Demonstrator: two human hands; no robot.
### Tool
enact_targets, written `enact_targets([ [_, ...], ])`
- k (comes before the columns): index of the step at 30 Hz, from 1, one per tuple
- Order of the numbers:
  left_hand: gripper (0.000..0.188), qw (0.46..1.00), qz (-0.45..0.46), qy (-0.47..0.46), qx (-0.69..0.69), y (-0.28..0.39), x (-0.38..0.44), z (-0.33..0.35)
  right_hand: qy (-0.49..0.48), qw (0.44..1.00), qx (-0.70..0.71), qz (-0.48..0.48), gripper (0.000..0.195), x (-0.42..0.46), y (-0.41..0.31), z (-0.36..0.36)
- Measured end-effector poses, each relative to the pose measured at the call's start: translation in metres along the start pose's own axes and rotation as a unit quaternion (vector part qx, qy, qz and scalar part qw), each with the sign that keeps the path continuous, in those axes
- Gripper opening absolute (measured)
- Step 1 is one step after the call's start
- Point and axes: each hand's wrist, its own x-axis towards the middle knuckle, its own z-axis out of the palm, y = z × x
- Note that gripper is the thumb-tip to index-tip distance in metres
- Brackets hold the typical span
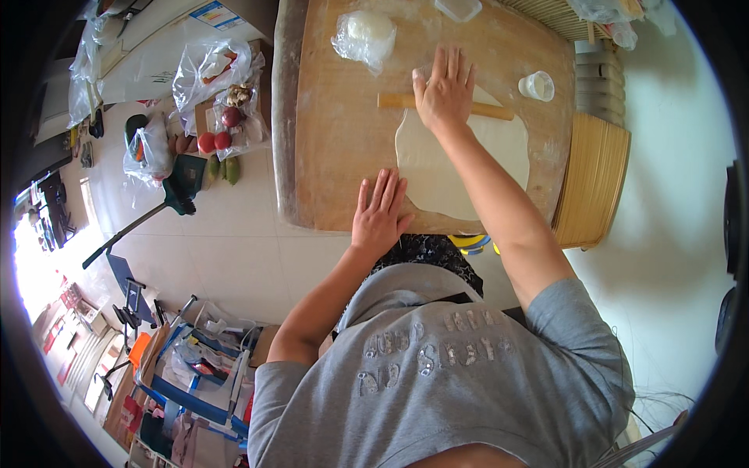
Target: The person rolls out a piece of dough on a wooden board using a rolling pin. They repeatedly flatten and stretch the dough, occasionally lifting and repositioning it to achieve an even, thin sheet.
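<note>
A thin sheet of pale dough [453, 167] lies spread over the right half of a wooden board [345, 111]. Across its far part runs a wooden rolling pin [492, 110], whose middle is hidden under my right hand [446, 96]. That hand is flat, palm down, with straight fingers reaching past the pin and not wrapped around it. My left hand [379, 213] rests palm down near the board's front edge, just left of the dough, and its fingers are slightly apart. Its thumb is close to the dough's edge; whether they touch I cannot tell.
A plastic-wrapped pale lump [367, 35] sits at the far left of the board. At right stands a small translucent cup [536, 86]; a clear plastic container [458, 9] is at the far edge. Bagged vegetables [225, 126] and a green broom [178, 190] lie left of the table.
</note>
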Motion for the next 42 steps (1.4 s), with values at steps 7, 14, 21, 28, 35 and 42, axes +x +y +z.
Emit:
enact_targets([
  [7, 0.066, 0.994, -0.004, 0.085, -0.073, 0.002, -0.005, -0.004, -0.138, 0.979, 0.102, -0.113, 0.068, -0.193, 0.008, -0.071],
  [14, 0.025, 0.980, -0.037, 0.100, -0.169, -0.017, -0.012, -0.031, -0.075, 0.994, 0.050, -0.062, 0.063, -0.060, 0.004, -0.025],
  [21, 0.011, 0.958, -0.138, 0.202, -0.151, -0.045, -0.011, -0.048, -0.130, 0.976, 0.127, -0.116, 0.061, -0.184, 0.015, -0.074],
  [28, 0.012, 0.972, -0.049, 0.188, -0.134, -0.040, 0.024, -0.056, -0.098, 0.971, 0.190, -0.107, 0.040, -0.193, 0.052, -0.067],
  [35, 0.040, 0.985, 0.088, 0.086, -0.119, -0.003, 0.084, -0.045, -0.027, 0.994, 0.107, -0.003, 0.052, -0.146, 0.117, -0.065],
  [42, 0.081, 0.992, 0.069, -0.061, 0.090, 0.002, 0.085, -0.013, -0.013, 0.997, 0.043, 0.066, 0.069, -0.035, 0.120, -0.033],
])
